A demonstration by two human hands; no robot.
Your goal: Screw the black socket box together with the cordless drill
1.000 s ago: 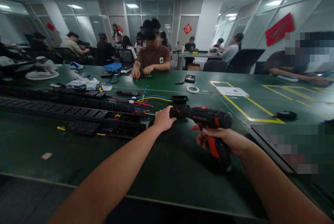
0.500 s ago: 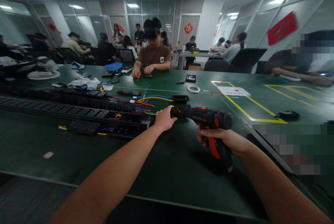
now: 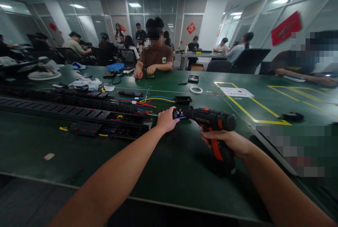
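Observation:
My right hand (image 3: 224, 140) is wrapped round the grip of a black and orange cordless drill (image 3: 211, 117), which points left. My left hand (image 3: 167, 119) is closed on a small dark part (image 3: 179, 113) at the drill's front end, now lit bluish. The fingers hide much of this part, so its kind is unclear. Just beyond the hands lies a black plastic housing (image 3: 183, 99), with blue and yellow wires (image 3: 158, 98) running to it. To the left, long black power strips (image 3: 52, 109) with rows of outlets lie side by side.
A loose outlet block (image 3: 86, 128) sits in front of the strips. Behind them are a dark pen-like tool (image 3: 130, 93), white cloths (image 3: 87, 84) and a blue tray (image 3: 115, 67). A white ring (image 3: 196, 90) lies farther right. Across the green table sits a person (image 3: 155, 54).
A bluish light now falls on the dark part between my left hand and the drill, where it was dark before. Both hands and the drill keep nearly the same place.

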